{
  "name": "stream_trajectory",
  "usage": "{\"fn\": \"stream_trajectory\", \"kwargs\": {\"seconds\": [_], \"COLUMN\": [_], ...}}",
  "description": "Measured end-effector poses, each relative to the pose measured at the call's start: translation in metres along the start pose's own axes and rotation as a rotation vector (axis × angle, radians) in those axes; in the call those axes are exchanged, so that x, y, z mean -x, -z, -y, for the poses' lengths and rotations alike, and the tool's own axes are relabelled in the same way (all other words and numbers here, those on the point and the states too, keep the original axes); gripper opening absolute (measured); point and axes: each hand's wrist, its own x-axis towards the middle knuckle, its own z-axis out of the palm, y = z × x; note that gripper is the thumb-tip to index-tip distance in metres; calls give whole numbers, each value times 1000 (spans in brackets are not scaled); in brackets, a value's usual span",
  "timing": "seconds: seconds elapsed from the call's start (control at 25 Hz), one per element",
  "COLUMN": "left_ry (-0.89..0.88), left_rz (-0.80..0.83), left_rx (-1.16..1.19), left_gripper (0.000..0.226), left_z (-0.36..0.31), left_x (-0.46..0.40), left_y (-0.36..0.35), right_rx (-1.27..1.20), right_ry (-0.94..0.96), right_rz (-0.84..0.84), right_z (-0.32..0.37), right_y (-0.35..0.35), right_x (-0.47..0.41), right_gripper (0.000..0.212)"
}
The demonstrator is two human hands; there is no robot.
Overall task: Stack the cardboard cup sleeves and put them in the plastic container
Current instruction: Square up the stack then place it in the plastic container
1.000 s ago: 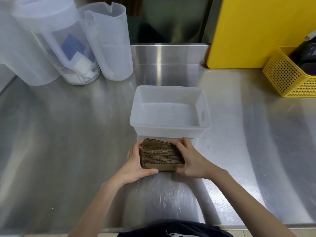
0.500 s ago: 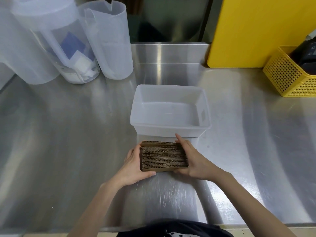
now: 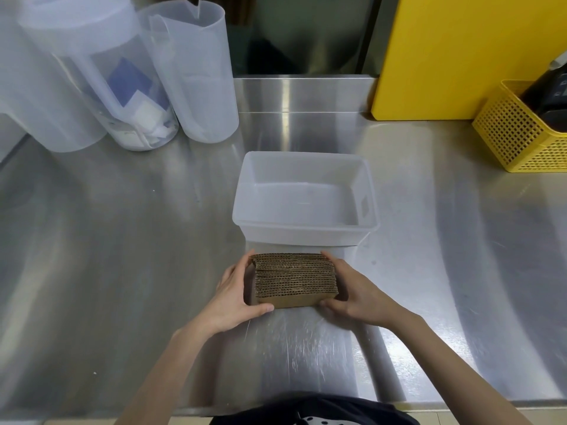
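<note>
A squared-up stack of brown corrugated cup sleeves (image 3: 295,280) stands on edge on the steel counter, just in front of the plastic container. My left hand (image 3: 233,292) clasps its left end, thumb along the front face. My right hand (image 3: 352,291) clasps the right end, fingers behind and thumb in front. The translucent white plastic container (image 3: 306,231) sits directly behind the stack with nothing visible inside it.
Three translucent pitchers (image 3: 196,72) stand at the back left, one holding blue and white packets (image 3: 138,96). A yellow board (image 3: 460,56) leans at the back right, beside a yellow mesh basket (image 3: 518,136) with dark items. The counter's front edge (image 3: 92,417) runs near my body.
The loose top sleeves have been pressed flat and the stack squared. My right hand slid from the top of the stack to its right end; the left hand stayed put.
</note>
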Motion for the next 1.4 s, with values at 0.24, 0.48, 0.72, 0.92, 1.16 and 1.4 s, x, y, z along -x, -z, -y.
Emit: {"fn": "stream_trajectory", "kwargs": {"seconds": [0.24, 0.48, 0.72, 0.92, 1.16, 1.4], "left_ry": [0, -35, -25, -42, -29, -2], "left_rz": [9, -12, -49, 8, 30, -25], "left_rx": [-61, -37, 22, -36, -42, -31], "left_gripper": [100, 95, 89, 88, 87, 78], "left_z": [-10, -12, -3, -7, 0, 1], "left_x": [3, 4, -5, -9, -11, -11], "left_y": [-12, -13, 2, 1, 9, 6], "right_rx": [-93, -112, -166, -106, -67, -127], "right_ry": [-16, -7, -21, -75, -112, -107], "right_rz": [-52, -150, -177, -132, -112, -151], "right_z": [5, 4, 3, -3, -8, -4], "right_y": [-14, -17, -7, -1, 0, -3], "right_x": [-3, 2, 2, 1, -2, -1], "right_gripper": [87, 71, 63, 67, 72, 67]}}
